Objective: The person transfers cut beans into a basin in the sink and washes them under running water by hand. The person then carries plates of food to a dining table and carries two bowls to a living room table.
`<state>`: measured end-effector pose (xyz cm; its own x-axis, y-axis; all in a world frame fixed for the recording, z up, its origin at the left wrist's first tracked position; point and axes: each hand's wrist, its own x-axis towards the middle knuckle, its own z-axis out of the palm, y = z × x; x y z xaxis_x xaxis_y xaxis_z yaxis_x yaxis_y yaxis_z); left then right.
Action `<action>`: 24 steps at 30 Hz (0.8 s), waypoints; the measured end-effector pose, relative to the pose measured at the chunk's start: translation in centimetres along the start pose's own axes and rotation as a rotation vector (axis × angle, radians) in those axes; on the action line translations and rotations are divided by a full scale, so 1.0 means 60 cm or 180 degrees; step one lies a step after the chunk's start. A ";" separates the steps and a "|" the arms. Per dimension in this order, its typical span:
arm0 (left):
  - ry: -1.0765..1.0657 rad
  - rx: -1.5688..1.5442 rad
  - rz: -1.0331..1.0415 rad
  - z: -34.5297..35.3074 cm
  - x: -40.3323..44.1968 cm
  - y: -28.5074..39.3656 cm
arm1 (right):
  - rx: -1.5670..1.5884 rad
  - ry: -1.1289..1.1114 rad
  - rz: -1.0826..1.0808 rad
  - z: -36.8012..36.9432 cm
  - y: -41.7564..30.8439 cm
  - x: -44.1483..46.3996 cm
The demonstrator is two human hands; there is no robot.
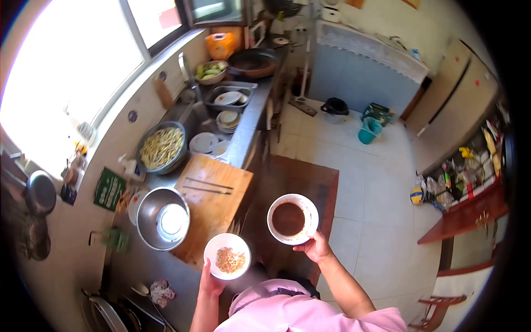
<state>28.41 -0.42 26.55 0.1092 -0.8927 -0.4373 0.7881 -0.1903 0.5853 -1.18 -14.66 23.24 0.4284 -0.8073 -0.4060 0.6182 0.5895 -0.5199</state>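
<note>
My left hand [209, 281] grips a white bowl [244, 247] by its near left side; small tan, chopped-looking pieces [230, 260] lie in its bottom, too small to name. In my right hand [315, 247] is a second white bowl [314, 213], held at its lower right rim, with dark brown liquid [288, 219] inside and smears on its wall. Both bowls are in the air, apart from each other. Left of them, a steel mixing bowl [145, 227] stands beside a wooden cutting board [213, 213], on which a pair of chopsticks [207, 186] lies.
A large bowl of pale green strips [160, 148] stands by the sink, with stacked dishes [228, 120] near it. A wok [253, 62] sits farther back on the counter. On the floor are a brown mat [310, 172] and a teal bucket [369, 131].
</note>
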 end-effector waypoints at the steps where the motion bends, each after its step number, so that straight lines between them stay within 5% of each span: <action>1: -0.0012 0.0098 -0.0155 0.015 0.006 -0.011 | 0.0053 0.0064 -0.0047 -0.016 -0.008 -0.024; 12: -0.1060 0.0586 -0.1028 0.317 0.016 -0.294 | 0.0450 0.0381 -0.1064 -0.272 -0.104 -0.356; 13: -0.0785 0.0571 -0.1186 0.424 -0.060 -0.314 | 0.0575 0.0558 -0.1028 -0.250 -0.173 -0.471; 19: -0.1376 0.0962 -0.2195 0.569 -0.065 -0.541 | 0.1040 0.1134 -0.2057 -0.384 -0.222 -0.675; 20: -0.1290 0.1051 -0.2267 0.687 -0.173 -0.533 | 0.1205 0.1109 -0.1939 -0.342 -0.305 -0.804; 24: -0.1635 0.1434 -0.2766 0.700 -0.125 -0.636 | 0.1194 0.1987 -0.2638 -0.437 -0.268 -0.878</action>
<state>-27.94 -3.60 36.19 -0.7214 -0.4264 -0.5457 0.1704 -0.8730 0.4569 -50.96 19.13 33.30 -0.5544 -0.7298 -0.4001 0.7660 -0.2595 -0.5881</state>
